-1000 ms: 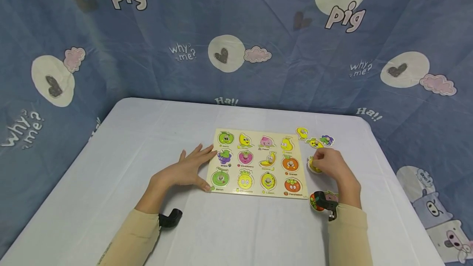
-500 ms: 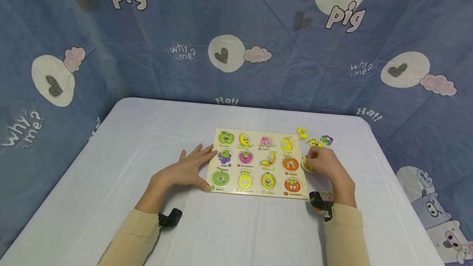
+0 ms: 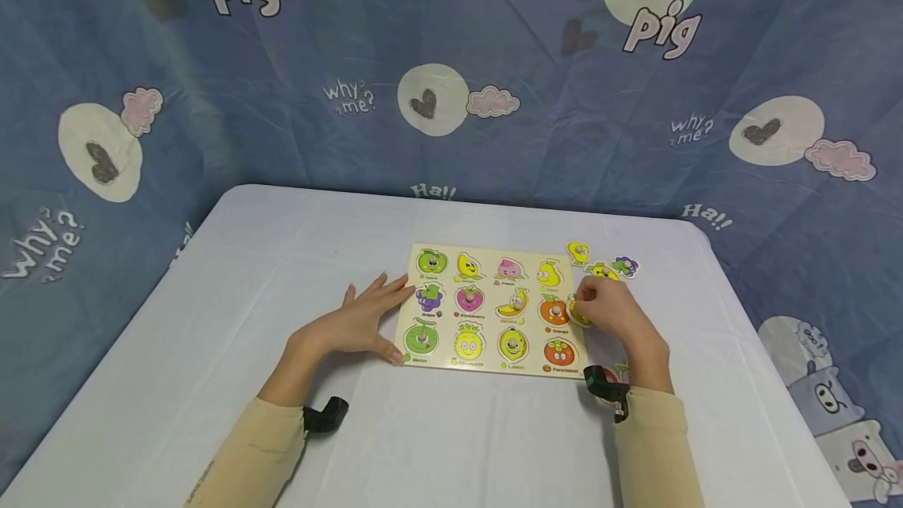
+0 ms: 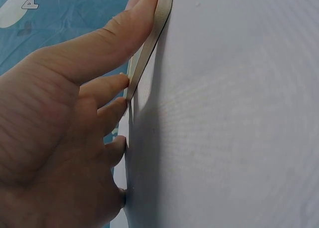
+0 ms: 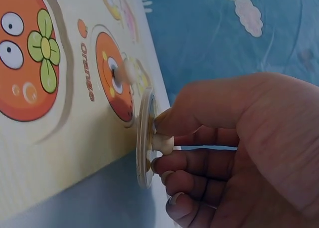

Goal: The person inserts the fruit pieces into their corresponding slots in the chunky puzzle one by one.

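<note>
A cream wooden fruit puzzle board (image 3: 451,320) lies on the table, with fruit pictures in rows. My left hand (image 3: 356,320) is spread flat, its fingertips and thumb touching the board's left edge. My right hand (image 3: 624,316) pinches a yellow puzzle piece (image 3: 577,312) by its small wooden knob (image 5: 163,143), over the board's right edge beside the orange piece (image 3: 553,310). In the right wrist view, the held piece (image 5: 143,138) stands edge-on, so its picture is hidden. The persimmon picture (image 3: 560,353) shows no knob.
Beyond my right hand lie a yellow piece (image 3: 578,253), a yellow piece with green leaves (image 3: 603,270) and a grape piece (image 3: 625,266). Other pieces are mostly hidden under my right wrist camera (image 3: 607,392). A blue printed curtain (image 3: 353,155) hangs behind the table.
My right hand has moved left with the yellow puzzle piece, from the table beside the board to over its right edge. My left hand has stayed in place.
</note>
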`<state>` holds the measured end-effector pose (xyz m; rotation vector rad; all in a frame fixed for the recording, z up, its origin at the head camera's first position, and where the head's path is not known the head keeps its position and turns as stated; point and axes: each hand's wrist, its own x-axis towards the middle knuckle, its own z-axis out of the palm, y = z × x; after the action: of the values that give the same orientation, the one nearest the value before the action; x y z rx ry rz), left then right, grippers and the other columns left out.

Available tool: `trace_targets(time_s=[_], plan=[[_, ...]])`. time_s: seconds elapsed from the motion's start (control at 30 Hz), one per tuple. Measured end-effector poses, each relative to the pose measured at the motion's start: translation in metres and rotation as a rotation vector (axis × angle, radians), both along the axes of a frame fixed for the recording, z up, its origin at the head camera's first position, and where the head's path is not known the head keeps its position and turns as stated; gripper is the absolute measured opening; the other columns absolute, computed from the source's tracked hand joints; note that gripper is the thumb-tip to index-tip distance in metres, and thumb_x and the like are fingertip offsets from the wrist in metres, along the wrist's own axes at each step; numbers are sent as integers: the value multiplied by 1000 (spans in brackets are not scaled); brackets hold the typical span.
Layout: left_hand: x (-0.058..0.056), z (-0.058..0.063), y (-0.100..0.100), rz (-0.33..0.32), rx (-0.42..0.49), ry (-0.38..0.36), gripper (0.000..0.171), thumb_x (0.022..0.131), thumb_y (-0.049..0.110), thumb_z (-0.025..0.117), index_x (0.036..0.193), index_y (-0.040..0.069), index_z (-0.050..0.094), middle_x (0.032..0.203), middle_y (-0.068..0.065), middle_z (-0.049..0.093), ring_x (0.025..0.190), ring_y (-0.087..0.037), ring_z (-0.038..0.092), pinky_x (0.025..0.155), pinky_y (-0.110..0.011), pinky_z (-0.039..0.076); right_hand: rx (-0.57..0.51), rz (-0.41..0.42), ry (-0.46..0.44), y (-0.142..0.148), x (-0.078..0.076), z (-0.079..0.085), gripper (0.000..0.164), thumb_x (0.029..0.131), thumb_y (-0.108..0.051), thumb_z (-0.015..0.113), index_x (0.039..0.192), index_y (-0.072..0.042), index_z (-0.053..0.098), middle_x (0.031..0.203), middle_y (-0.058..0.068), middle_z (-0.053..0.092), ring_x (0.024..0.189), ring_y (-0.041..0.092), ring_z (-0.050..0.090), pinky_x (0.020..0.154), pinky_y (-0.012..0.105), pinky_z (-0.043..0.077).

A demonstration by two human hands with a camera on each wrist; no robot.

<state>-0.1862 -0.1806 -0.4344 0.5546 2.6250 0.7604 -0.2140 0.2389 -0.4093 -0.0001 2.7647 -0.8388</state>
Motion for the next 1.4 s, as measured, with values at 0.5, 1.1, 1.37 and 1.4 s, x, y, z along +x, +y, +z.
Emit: trace_targets(time_s=[0.5, 1.1, 1.37, 1.4], plan=[[0, -2, -2, -10, -7, 1, 124, 56, 56, 89, 158, 21, 29, 169, -3, 13, 156, -38, -2, 115, -75, -7, -59, 73, 48, -19, 1, -4, 5, 85, -12, 64, 81, -9, 62, 77, 5, 58, 72, 20, 52, 62, 29, 42], [-1, -4, 0, 3, -9, 0, 123, 56, 54, 90, 158, 23, 29, 169, -2, 13, 157, -36, -2, 115, -74, -8, -100, 169, 86, -43, 1, -2, 6, 86, -11, 63, 80, -12, 63, 79, 4, 61, 74, 19, 55, 65, 28, 45], [-2, -2, 0, 4, -5, -6, 123, 56, 52, 91, 158, 22, 29, 169, -2, 14, 157, -36, -2, 116, -73, -8, -124, 203, 76, -54, 4, -3, 8, 86, -11, 64, 79, -13, 62, 76, 3, 59, 67, 17, 55, 60, 28, 45], [-2, -2, 0, 4, -6, -8, 123, 56, 52, 91, 158, 22, 29, 169, -2, 14, 157, -36, -2, 116, -74, -8, -128, 203, 72, -56, 4, -3, 7, 86, -11, 64, 79, -13, 61, 75, 3, 59, 67, 17, 55, 59, 28, 45]])
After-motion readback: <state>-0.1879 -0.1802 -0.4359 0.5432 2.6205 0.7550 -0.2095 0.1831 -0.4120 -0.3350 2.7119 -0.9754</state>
